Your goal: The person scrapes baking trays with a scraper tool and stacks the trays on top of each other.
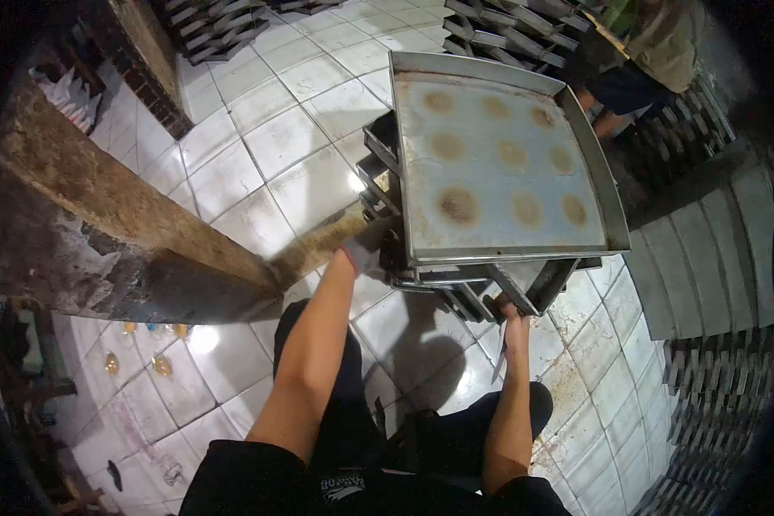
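In front of me is a stack of square metal baking trays (507, 236), set crosswise. The top tray's pale inside carries several round brown stains. My left hand (371, 244), in a greyish glove with a pink cuff, is at the stack's left side. Its fingers are largely hidden by the trays and shadow. At the near right corner, my right hand (512, 318) is closed against the lower trays. A thin, pale, blade-like strip (498, 357) points down from this hand; its exact kind is unclear.
A worn brown pillar (138, 224) stands close on the left. More metal trays (714, 413) are piled at right, below grey sheets (705, 258). Another person (636, 69) is beyond the stack. Small yellowish pieces (162, 365) lie on the tiled floor (275, 146).
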